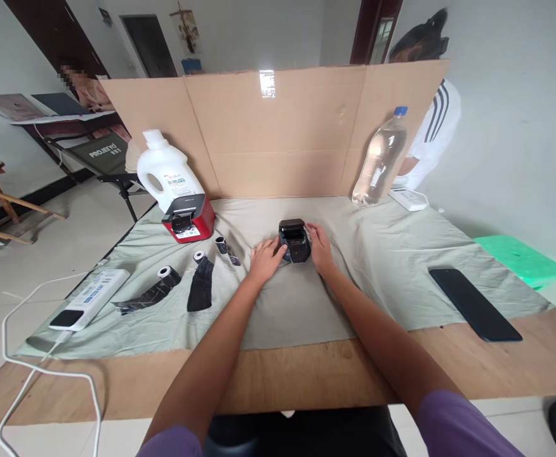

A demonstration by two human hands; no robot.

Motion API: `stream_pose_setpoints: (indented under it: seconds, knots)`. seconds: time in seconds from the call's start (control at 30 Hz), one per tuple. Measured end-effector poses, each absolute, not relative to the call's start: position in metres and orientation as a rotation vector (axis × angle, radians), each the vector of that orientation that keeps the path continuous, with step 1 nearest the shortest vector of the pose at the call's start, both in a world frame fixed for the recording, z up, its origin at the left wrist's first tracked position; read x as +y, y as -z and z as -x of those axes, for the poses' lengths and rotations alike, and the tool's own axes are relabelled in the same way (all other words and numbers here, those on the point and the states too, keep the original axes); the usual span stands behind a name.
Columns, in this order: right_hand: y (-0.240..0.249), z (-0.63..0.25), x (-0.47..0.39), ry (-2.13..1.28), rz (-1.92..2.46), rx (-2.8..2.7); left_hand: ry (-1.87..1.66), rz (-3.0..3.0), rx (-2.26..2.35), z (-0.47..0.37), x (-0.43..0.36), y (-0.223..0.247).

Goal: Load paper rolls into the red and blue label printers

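Clasps black device (pixel 294 244) at frame centre between left hand (pixel 265 259) and right hand (pixel 320 246), touching both its sides. Has three black rolls (pixel 200 282) in the way left of the left hand, with red-and-black box (pixel 204 216) and white jug (pixel 173 174) behind them toward upper left. Backs onto cardboard panel (pixel 278 136) across the upper middle, with clear bottle (pixel 379 165) at upper right. Stops at wooden table edge (pixel 301 374) along the bottom. Finds more room across wrinkled cloth (pixel 392 257) toward black phone (pixel 475 304) at lower right than among the rolls at left.
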State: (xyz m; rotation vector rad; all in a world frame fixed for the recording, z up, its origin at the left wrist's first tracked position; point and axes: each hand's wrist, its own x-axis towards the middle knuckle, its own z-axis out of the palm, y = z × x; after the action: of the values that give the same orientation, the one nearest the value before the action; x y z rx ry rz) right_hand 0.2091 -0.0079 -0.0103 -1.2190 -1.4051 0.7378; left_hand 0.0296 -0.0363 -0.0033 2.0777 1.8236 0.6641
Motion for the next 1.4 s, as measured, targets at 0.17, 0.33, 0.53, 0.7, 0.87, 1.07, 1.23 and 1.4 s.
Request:
stream_pose_setpoints:
  seconds: [0.17,0.33,0.53,0.7,0.87,1.07,1.23,1.4]
  knots:
    - [-0.004,-0.211,0.019,-0.711,1.316,-1.62,-0.679,-2.058,1.817,-0.029,-0.035,0.004]
    - [-0.033,-0.213,0.046,-0.48,1.639,-2.009,-0.692,-2.038,1.815,-0.028,-0.035,0.004]
    - [-0.037,-0.21,0.064,-0.453,1.808,-2.183,-0.671,-2.03,1.825,-0.029,-0.033,0.005]
    - [-0.033,-0.206,0.068,-0.534,1.896,-2.269,-0.67,-2.023,1.814,-0.029,-0.034,0.003]
    - [-0.055,-0.211,0.057,-0.488,1.884,-2.258,-0.688,-2.058,1.794,-0.029,-0.035,0.002]
    - [-0.114,-0.197,0.029,-0.543,1.561,-2.027,-0.72,-2.052,1.797,-0.03,-0.037,-0.001]
    - [-0.126,-0.117,0.047,-0.459,1.394,-2.098,-0.744,-2.021,1.774,-0.029,-0.038,-0.002]
    - [-0.09,-0.036,0.088,-0.443,1.579,-2.414,-0.745,-2.006,1.746,-0.027,-0.035,0.001]
